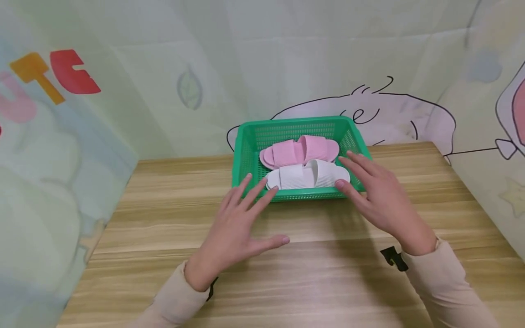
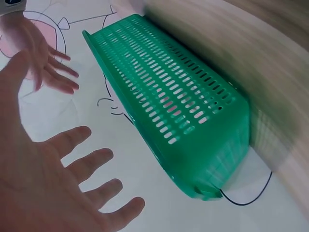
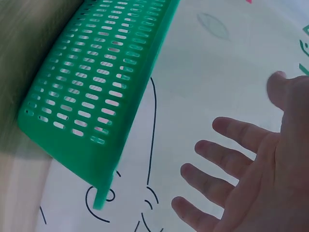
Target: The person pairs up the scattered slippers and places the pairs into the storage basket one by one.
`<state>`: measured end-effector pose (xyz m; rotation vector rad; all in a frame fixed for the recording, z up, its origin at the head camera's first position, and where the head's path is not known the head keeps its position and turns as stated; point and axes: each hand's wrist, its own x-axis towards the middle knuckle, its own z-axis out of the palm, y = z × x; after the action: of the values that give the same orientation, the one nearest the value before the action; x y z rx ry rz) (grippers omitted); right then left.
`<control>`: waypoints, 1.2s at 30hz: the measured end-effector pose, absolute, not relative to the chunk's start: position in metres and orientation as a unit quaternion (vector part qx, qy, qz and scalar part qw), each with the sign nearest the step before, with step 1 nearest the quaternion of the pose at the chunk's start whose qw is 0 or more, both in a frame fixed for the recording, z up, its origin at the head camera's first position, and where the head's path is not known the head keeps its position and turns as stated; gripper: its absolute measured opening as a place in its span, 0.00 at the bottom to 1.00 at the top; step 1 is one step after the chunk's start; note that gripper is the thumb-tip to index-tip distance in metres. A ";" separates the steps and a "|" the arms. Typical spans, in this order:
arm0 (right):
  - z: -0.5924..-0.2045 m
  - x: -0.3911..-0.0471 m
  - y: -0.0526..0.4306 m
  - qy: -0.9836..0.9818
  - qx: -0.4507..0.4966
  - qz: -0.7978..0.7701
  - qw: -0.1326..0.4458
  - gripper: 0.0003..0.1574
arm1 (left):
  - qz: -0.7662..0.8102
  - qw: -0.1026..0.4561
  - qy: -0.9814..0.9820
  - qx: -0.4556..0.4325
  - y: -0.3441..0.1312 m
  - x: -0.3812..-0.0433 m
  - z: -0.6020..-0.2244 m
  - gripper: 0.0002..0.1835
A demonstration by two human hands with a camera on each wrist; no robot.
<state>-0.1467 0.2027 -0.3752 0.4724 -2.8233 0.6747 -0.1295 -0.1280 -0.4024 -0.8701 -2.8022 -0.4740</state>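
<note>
A green plastic basket [image 1: 295,119] with slotted walls stands on the wooden table. Inside it lie a pink slipper pair [image 1: 301,151] toward the back and a white slipper pair [image 1: 307,175] toward the front. My left hand [image 1: 235,228] is held with spread fingers by the basket's front left corner; the left wrist view shows a gap between fingertips and basket [image 2: 164,87]. My right hand [image 1: 379,196], fingers apart, hovers by the front right corner, overlapping the rim in the head view. In the right wrist view the basket [image 3: 96,72] is apart from those fingers. Neither hand holds anything.
The wooden table [image 1: 176,218] extends in front of and beside the basket. A printed cloth backdrop [image 1: 156,82] rises right behind the basket and along both sides of the table. Each sleeve has a dark strap [image 1: 394,258] near the wrist.
</note>
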 end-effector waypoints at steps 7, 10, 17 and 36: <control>-0.372 -0.141 0.199 -0.959 0.166 0.208 0.101 0.44 | -0.130 0.108 -0.941 -0.294 -0.125 -0.134 -0.398 0.58; -0.373 -0.138 0.198 -0.960 0.174 0.194 0.103 0.48 | -0.120 0.119 -0.942 -0.288 -0.124 -0.137 -0.396 0.58; -0.378 -0.135 0.193 -0.966 0.176 0.165 0.094 0.59 | -0.116 0.096 -0.957 -0.248 -0.121 -0.147 -0.396 0.58; -0.393 -0.135 0.183 -0.965 0.193 0.090 0.151 0.70 | -0.117 0.128 -0.966 -0.193 -0.104 -0.155 -0.398 0.56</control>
<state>-0.1354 0.1830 -0.3927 0.5545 -2.7715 0.2574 -0.1550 -0.1041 -0.3983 -0.5610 -2.8098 -0.3413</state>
